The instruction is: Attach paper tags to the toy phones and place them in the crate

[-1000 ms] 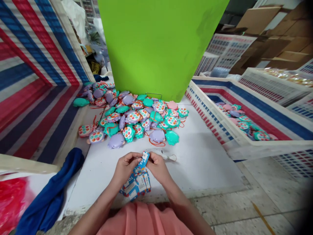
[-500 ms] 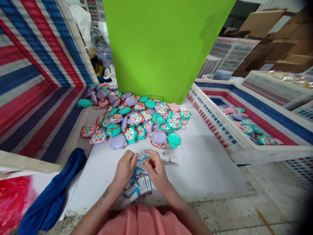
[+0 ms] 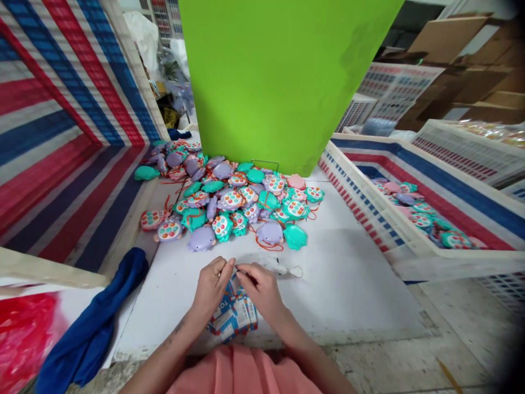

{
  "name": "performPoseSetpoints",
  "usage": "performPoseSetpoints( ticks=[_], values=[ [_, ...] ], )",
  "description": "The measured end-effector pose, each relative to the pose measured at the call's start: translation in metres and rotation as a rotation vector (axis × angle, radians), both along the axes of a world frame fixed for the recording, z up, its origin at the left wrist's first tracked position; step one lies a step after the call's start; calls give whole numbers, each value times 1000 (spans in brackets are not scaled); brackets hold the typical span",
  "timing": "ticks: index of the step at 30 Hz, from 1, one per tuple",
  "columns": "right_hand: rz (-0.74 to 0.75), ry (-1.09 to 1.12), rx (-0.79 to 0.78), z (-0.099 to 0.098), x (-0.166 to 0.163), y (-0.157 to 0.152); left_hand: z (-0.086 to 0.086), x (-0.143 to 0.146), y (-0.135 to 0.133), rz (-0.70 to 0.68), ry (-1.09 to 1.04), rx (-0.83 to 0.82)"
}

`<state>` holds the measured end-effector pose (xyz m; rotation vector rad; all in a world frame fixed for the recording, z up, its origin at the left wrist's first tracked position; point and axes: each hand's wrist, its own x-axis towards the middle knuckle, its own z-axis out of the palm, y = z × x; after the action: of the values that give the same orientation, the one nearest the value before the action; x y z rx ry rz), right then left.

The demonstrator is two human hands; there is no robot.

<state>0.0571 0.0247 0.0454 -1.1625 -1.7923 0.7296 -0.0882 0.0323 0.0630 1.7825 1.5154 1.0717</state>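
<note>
My left hand (image 3: 213, 282) and my right hand (image 3: 260, 287) meet above the white tabletop, their fingertips pinched close together. What lies between the fingers is too small and covered to make out. Under and between them is a loose pile of blue-and-white printed cards (image 3: 235, 317), several with barcode-like print. Just beyond my right hand lies a small white bundle (image 3: 281, 268) with a thin loop. Farther off spreads a heap of animal-shaped plastic toys (image 3: 232, 200) in purple, teal and pink, with coloured buttons and orange cords; a purple toy (image 3: 202, 238) is nearest my left hand.
A green panel (image 3: 283, 82) stands behind the heap. At right, a white crate (image 3: 394, 257) with a striped lining holds more toys. Another striped-lined crate (image 3: 88, 262) is tipped at left, beside a blue cloth (image 3: 98, 323) and red plastic (image 3: 24, 339).
My hands, apart before with a blue card showing between them, have come together at the fingertips. My right hand's fingers have closed. The view has shifted slightly, while the toys stay put.
</note>
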Motion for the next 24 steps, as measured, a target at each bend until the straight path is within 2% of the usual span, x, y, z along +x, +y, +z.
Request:
performPoseSetpoints(
  ticks=[5,9,16,19,21,24],
  values=[
    [116,139,-221,0,0,1,-3,-3,3,-21,71,75],
    [146,258,-405,1,1,3,-4,-8,6,-75,112,117],
    [245,385,-588,-1,2,9,-2,-10,6,-228,119,192],
    [218,437,-640,-1,4,10,0,-19,12,-293,90,223],
    [157,431,-651,-1,6,11,-2,-35,24,-165,110,191],
    [66,402,-617,-4,11,14,-14,-67,49,225,328,67]
  ],
)
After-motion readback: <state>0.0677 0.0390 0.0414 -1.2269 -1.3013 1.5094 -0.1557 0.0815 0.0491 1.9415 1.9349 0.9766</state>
